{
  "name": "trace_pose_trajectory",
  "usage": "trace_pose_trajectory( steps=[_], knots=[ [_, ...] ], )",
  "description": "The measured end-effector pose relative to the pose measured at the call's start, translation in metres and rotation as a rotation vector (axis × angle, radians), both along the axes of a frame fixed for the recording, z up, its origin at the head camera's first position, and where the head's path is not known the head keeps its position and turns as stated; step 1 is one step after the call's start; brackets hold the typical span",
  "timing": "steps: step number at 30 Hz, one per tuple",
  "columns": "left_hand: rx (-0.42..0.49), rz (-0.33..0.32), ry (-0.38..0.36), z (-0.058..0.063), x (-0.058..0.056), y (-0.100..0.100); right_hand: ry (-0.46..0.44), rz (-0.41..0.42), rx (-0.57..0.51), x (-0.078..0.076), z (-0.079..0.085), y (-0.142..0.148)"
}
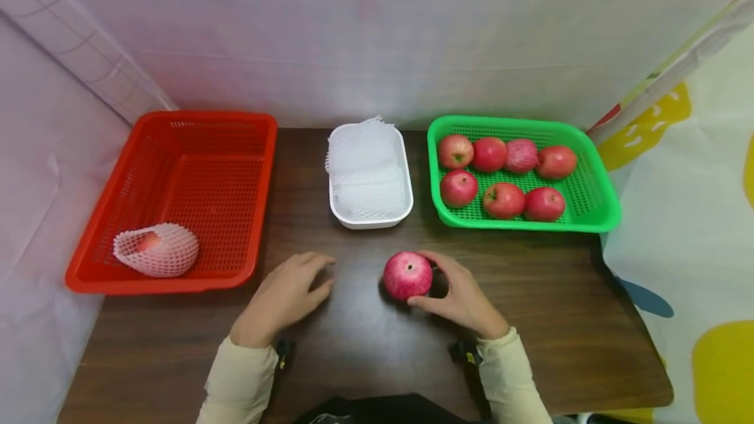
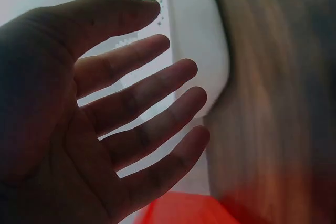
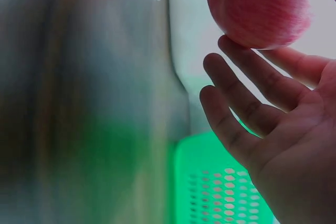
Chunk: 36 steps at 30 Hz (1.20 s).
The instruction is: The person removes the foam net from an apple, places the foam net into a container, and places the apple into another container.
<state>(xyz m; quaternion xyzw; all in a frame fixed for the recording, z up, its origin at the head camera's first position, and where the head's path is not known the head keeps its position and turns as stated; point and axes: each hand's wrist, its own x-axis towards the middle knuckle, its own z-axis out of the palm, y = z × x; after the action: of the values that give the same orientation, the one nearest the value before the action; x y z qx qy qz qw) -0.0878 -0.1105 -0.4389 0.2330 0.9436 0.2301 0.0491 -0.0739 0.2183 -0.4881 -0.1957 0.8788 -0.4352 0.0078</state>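
Between the thumb and fingers of my right hand (image 1: 459, 294) is a red apple (image 1: 408, 276), its small dark-centred end facing up. The right wrist view shows the apple (image 3: 260, 6) against the fingertips, with the other fingers spread below. My left hand (image 1: 287, 294) is over the table, left of the apple, and holds nothing. Its fingers look loosely spread in the left wrist view. Beyond both hands, a white tray (image 1: 371, 222) holds white foam net sleeves (image 1: 365, 162). Whether the apple touches the table is hard to tell.
A red basket (image 1: 268, 195) at the left contains an apple in a foam net sleeve (image 1: 167, 250). Several apples (image 1: 503, 200) lie in the green basket (image 1: 601, 198) at the right. White sheeting (image 1: 377, 38) hangs behind the dark wooden table (image 1: 565, 319).
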Motion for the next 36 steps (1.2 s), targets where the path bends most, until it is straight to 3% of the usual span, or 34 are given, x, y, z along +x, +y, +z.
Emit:
trace_pose_trajectory(
  steps=[4,9,15,18,23,27,32,36],
  knots=[
    [0.007,0.015,-0.041,-0.006,0.008,-0.002,0.092,-0.007,0.027,-0.007,0.013,0.017],
    [0.01,0.023,-0.065,-0.009,0.011,-0.002,0.217,-0.054,0.158,-0.029,0.052,0.06],
    [0.002,0.032,-0.085,-0.012,0.013,-0.003,0.273,-0.121,0.372,-0.076,0.104,0.128],
    [0.001,0.03,-0.093,-0.013,0.014,-0.003,0.194,-0.18,0.535,-0.104,0.118,0.159],
    [0.008,0.026,-0.123,-0.013,0.014,-0.003,-0.057,-0.184,0.832,-0.148,0.119,0.194],
    [-0.001,0.036,-0.165,-0.014,0.015,-0.003,-0.197,-0.115,0.917,-0.174,0.107,0.201],
    [-0.002,0.04,-0.172,-0.016,0.017,-0.006,-0.283,-0.051,0.935,-0.185,0.092,0.197],
    [-0.003,0.043,-0.167,-0.017,0.02,-0.008,-0.312,-0.035,0.959,-0.184,0.086,0.193]
  ],
)
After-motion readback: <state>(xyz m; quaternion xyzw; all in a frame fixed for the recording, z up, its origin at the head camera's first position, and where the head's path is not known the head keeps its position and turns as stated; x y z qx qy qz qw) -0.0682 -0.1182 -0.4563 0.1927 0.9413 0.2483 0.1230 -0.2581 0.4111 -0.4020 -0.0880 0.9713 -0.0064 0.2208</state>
